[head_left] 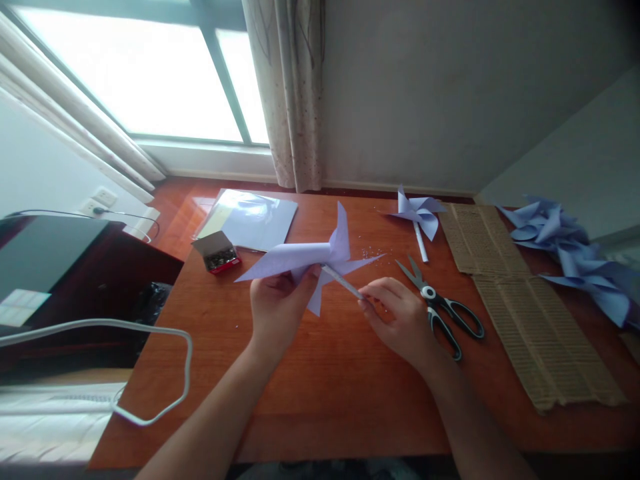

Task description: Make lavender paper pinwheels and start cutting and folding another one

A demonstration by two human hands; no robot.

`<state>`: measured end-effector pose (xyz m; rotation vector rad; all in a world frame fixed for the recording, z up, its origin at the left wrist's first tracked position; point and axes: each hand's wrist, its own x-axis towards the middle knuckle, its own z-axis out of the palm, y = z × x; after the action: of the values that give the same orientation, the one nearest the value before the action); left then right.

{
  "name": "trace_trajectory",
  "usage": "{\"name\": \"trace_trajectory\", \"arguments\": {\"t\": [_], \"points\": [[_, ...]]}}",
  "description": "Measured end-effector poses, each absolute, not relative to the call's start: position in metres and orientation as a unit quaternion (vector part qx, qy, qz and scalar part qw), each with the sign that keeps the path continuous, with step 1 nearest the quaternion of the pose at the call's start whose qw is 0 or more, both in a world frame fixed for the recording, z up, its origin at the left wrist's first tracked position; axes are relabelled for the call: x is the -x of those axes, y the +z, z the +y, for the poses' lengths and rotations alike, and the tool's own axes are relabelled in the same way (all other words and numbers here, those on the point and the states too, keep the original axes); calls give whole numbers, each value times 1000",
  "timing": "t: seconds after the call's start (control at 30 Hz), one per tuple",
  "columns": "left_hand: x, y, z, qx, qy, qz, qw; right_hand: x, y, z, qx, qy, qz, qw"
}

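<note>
Presently catalogued, item one: a paper pinwheel (320, 257), pale lilac, four pointed vanes folded to the centre, thin matte sheet with crisp creases. It is held above the wooden table (310, 373), lifted clear of it, seemingly so the vanes stay uncrushed.

Left hand (280, 303): fingers curled shut around the lower vanes, thumb pressed at the hub, likely steadying the wheel from behind.

Right hand (395, 320): fingertips pinched on the near end of a slim white stick (345, 281), which runs slantwise up to the pinwheel's centre; the grip is narrow, the rest of the hand loosely folded.

Just beyond the right hand: scissors (443, 310), dark handles, steel blades parted, lying flat. Further out from it, a finished pinwheel (419, 215) on its own stick, a ribbed strip of corrugated cardboard (525, 307), and a heap of blue pinwheels (570, 257).

Beyond the left hand: a small open box (217, 253) of what appear to be metal pins, and a glossy pack of paper sheets (255, 220). Outward of that hand, a white cable (175, 373) loops off the table edge.
</note>
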<state>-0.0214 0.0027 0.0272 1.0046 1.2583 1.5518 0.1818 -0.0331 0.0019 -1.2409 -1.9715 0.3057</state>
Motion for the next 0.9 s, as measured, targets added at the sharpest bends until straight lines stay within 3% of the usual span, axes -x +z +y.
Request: {"name": "trace_trajectory", "arguments": {"t": [0.23, 0.47, 0.9], "points": [[7, 41, -22, -517, 589, 526, 331, -158, 27, -42, 476, 8, -752, 457], [8, 44, -29, -612, 607, 368, 347, -133, 35, -47, 509, -35, -691, 512], [10, 40, -34, -607, 584, 420, 337, -136, 30, -49, 489, -59, -693, 527]]}}
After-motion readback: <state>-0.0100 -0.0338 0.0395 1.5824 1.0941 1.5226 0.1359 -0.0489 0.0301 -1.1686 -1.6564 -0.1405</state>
